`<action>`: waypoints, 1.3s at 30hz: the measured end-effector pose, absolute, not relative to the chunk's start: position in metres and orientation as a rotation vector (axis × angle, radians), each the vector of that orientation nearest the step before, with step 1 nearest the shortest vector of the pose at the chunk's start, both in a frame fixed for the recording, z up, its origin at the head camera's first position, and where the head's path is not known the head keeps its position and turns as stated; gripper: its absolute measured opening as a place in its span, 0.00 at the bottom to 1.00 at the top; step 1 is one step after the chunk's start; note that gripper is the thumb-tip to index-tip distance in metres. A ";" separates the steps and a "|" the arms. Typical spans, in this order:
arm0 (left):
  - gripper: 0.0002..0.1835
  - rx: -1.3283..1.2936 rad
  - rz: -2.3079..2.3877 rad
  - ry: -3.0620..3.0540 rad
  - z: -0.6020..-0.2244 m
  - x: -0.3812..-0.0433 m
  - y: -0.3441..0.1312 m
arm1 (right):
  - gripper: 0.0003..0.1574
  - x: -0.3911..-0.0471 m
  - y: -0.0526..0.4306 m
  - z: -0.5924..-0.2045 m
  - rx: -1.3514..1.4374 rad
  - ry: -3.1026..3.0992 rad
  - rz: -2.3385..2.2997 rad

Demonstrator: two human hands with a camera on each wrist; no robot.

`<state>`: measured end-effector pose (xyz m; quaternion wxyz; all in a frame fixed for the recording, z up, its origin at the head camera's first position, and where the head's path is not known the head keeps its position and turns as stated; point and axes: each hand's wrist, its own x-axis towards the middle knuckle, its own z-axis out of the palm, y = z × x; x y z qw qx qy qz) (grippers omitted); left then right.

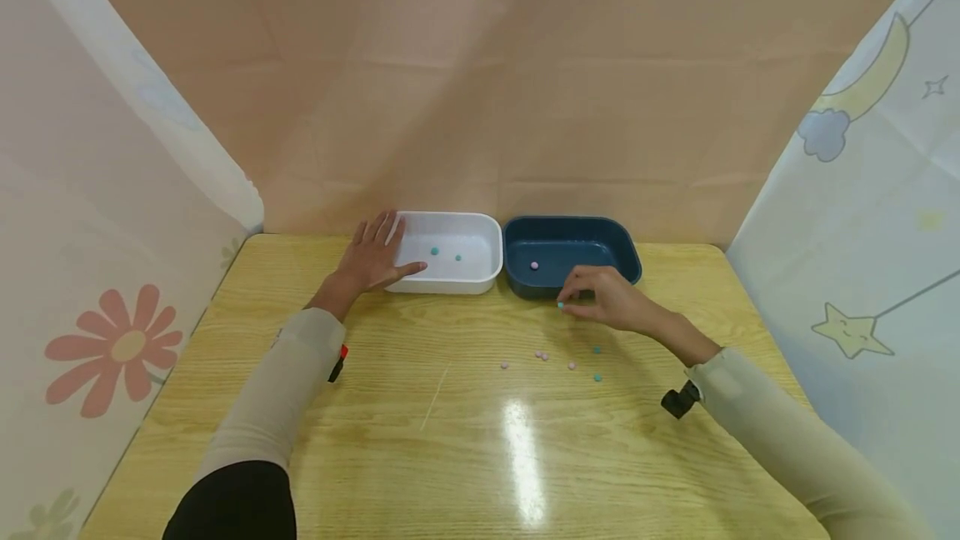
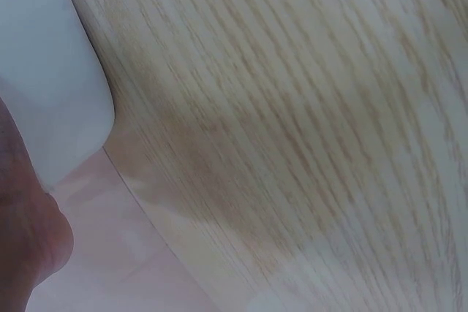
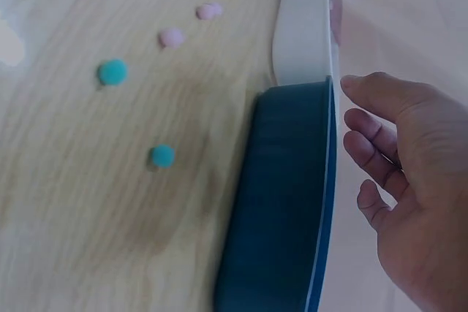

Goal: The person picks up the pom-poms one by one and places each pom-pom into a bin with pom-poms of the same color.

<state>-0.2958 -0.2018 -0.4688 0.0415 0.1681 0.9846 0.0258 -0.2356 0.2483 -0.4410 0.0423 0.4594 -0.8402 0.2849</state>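
My left hand (image 1: 375,257) lies with fingers spread over the left end of a white rectangular bin (image 1: 480,286), thumb along its near rim. Two small teal balls (image 1: 435,251) are inside that bin. Close by the near rim of a dark blue bin (image 1: 630,265), my right hand (image 1: 603,298) pinches a small teal ball (image 1: 560,305) between thumb and fingertips. The right wrist view has this hand (image 3: 417,158) beside the blue bin's rim, with the ball hidden there. One pink ball (image 1: 534,266) sits in the blue bin.
Several small pink balls (image 1: 572,366) and two teal balls (image 1: 597,377) lie scattered on the wooden table (image 1: 375,457) in front of the bins. The two bins stand side by side near the table's back edge, before a peach backdrop (image 1: 450,107). Patterned sheets (image 1: 885,232) flank both sides.
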 end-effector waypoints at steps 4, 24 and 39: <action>0.58 0.522 0.072 3.020 -0.469 -0.295 -0.202 | 0.13 -0.239 0.245 -0.435 1.376 -2.594 0.846; 0.58 0.509 0.057 3.001 -0.470 -0.297 -0.203 | 0.09 -0.258 0.213 -0.408 1.401 -2.534 0.863; 0.58 0.507 0.079 3.006 -0.472 -0.297 -0.203 | 0.05 -0.277 0.177 -0.394 1.370 -2.553 0.882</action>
